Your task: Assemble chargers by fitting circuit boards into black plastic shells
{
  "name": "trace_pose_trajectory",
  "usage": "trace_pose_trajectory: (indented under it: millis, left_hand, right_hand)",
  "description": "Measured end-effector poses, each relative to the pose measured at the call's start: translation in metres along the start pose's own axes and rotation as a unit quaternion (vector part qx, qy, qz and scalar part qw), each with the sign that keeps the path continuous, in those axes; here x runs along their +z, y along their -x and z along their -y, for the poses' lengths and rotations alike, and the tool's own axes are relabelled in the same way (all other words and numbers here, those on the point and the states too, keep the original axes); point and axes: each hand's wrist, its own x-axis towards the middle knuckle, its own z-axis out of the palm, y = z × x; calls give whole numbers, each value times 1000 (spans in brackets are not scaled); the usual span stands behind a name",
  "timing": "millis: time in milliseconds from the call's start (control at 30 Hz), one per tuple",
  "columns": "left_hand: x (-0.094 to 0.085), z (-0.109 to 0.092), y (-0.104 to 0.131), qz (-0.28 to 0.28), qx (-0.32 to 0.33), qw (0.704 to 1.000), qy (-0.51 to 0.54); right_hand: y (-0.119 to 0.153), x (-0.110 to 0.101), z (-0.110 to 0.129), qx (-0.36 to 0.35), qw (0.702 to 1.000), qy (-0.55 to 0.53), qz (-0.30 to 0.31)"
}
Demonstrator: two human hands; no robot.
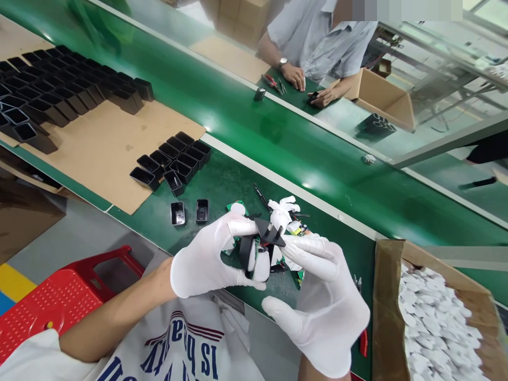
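My left hand [214,254], in a white glove, grips a small black plastic housing [246,253] between thumb and fingers. A green circuit board edge and a white padded piece [261,266] show inside it. Across its top sits a black plug cover [266,230] with metal prongs, tilted. My right hand [325,296], also gloved, has its fingers stretched out with the tips against the cover's right end; its thumb stands apart below. Behind the hands lie circuit boards with white pads and wires [281,211], partly hidden.
Two black cases [178,214] stand left of my hands. Several more [174,156] sit on cardboard [107,143], with a large group [59,90] beyond. A carton [387,312] of white discs is at right. A co-worker [317,47] sits across the green belt [238,100]. A red stool [71,291] is left.
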Motion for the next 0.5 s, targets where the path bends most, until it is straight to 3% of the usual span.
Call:
trace_pose_trajectory:
  millis: [267, 400, 500]
  left_hand:
    - [-1, 13, 12, -11, -25, 1000, -1]
    - [-9, 18, 22, -47, -32, 998, 15]
    - [-25, 15, 28, -61, -38, 997, 6]
  right_hand:
    - [20, 45, 9, 88, 991, 50, -85]
    - [15, 62, 17, 95, 990, 53, -88]
    - [8, 73, 19, 78, 994, 25, -69]
